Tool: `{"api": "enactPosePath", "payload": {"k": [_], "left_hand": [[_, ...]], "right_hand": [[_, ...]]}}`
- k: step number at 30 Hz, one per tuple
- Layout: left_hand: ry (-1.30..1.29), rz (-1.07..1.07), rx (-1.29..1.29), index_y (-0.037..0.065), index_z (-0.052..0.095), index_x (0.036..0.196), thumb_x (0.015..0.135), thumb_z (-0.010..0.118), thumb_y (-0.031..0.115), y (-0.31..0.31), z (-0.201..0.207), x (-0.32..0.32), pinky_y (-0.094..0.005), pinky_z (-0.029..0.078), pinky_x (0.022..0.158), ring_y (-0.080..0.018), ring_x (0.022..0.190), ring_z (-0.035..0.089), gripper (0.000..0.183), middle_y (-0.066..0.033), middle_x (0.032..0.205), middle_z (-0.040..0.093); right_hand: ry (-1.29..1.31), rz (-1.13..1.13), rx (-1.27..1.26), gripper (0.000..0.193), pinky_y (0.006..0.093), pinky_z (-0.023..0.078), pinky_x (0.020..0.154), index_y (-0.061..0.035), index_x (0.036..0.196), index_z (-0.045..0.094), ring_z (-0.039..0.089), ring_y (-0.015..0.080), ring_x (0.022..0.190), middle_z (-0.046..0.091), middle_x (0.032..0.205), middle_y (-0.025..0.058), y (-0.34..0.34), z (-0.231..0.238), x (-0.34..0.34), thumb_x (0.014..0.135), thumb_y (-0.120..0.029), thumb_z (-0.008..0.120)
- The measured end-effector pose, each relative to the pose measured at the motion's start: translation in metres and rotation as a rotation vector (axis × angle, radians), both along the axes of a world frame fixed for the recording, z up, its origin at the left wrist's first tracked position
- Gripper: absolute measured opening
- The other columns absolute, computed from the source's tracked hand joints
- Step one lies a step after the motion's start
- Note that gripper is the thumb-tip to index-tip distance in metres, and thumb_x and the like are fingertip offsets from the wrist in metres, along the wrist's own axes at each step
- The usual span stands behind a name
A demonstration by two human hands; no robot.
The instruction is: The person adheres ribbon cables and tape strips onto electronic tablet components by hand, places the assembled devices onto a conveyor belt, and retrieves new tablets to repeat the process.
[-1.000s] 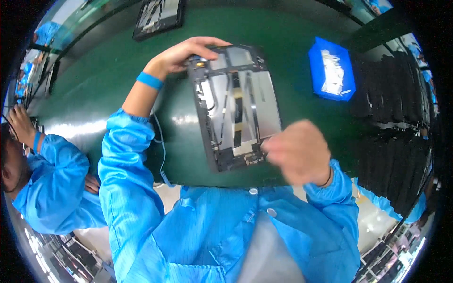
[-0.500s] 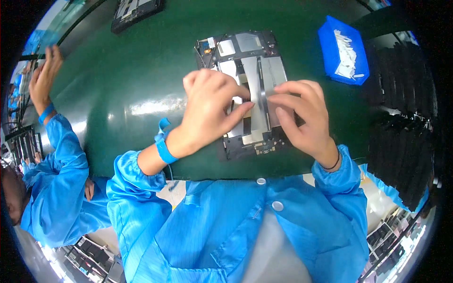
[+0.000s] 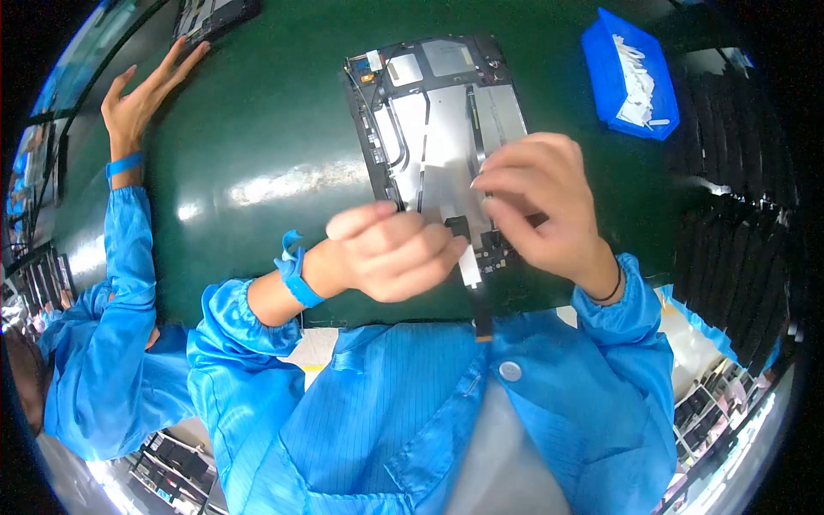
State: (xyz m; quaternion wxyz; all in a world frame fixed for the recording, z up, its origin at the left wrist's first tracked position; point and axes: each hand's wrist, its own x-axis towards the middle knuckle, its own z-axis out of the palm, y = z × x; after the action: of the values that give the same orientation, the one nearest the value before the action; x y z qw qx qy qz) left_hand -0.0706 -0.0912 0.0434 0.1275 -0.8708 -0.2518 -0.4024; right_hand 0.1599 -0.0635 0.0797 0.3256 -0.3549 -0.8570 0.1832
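The opened tablet-like device (image 3: 446,129) lies on the green table, its inside showing silver panels, black strips and small boards. Over its lower left part, my left hand (image 3: 395,253) is closed, pinching a black-and-white flat flex cable (image 3: 469,268). The cable's dark tail hangs toward the table's near edge. My right hand (image 3: 545,202) hovers at the device's right side, fingers curved, with a small gap between thumb and fingertips and nothing visible in them. These hands cover parts of the device's lower half.
A blue bin (image 3: 631,77) with white slips stands at the far right. Dark stacked pieces (image 3: 738,249) line the right side. A co-worker's hand (image 3: 142,99) reaches over the table at left, near another dark device (image 3: 210,21) at the far edge.
My left hand has drawn back toward me, with the flex cable now lifted in its fingers. My right hand has shifted slightly left. The co-worker's hand has reached farther toward the far device.
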Motion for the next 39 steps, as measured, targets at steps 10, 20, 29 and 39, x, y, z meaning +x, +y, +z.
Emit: {"api": "enactPosePath", "payload": {"k": [10, 20, 29, 39], "left_hand": [[0.106, -0.258, 0.231, 0.021, 0.071, 0.083, 0.069, 0.068, 0.021, 0.008, -0.007, -0.003, -0.0292, 0.036, 0.080, -0.0098, 0.076, 0.053, 0.014, 0.0074, 0.086, 0.066], [-0.228, -0.030, -0.606, 0.018, 0.071, 0.084, 0.068, 0.078, 0.016, 0.032, 0.000, 0.015, -0.0432, 0.028, 0.097, -0.0188, 0.091, 0.059, 0.018, 0.0051, 0.087, 0.064], [-0.201, 0.193, -0.628, 0.014, 0.069, 0.074, 0.066, 0.081, 0.018, 0.040, -0.011, 0.018, -0.0470, 0.027, 0.099, -0.0255, 0.108, 0.049, 0.015, 0.0008, 0.104, 0.060], [-0.199, 0.227, -0.681, 0.017, 0.072, 0.075, 0.066, 0.080, 0.019, 0.038, -0.012, 0.019, -0.0473, 0.026, 0.099, -0.0273, 0.113, 0.046, 0.012, 0.0008, 0.110, 0.060]], "right_hand": [[-0.072, 0.155, -0.097, 0.019, 0.0373, 0.041, 0.080, -0.0114, 0.089, 0.066, 0.058, 0.0250, 0.090, 0.064, 0.089, 0.0041, -0.005, -0.007, -0.009, 0.072, -0.011, 0.073], [0.310, -0.731, 0.218, 0.012, 0.0232, 0.046, 0.066, -0.0039, 0.095, 0.069, 0.057, 0.0075, 0.072, 0.064, 0.081, -0.0001, 0.053, 0.007, 0.096, 0.089, -0.013, 0.069], [-0.075, -0.847, 0.327, 0.019, 0.0250, 0.047, 0.073, -0.0052, 0.103, 0.070, 0.060, 0.0111, 0.080, 0.067, 0.090, 0.0051, 0.054, -0.002, 0.113, 0.085, -0.012, 0.071], [-0.282, 0.306, 0.145, 0.022, 0.0401, 0.043, 0.090, -0.0118, 0.102, 0.069, 0.056, 0.0246, 0.119, 0.066, 0.120, -0.0002, -0.011, -0.010, 0.022, 0.081, -0.018, 0.065]]}}
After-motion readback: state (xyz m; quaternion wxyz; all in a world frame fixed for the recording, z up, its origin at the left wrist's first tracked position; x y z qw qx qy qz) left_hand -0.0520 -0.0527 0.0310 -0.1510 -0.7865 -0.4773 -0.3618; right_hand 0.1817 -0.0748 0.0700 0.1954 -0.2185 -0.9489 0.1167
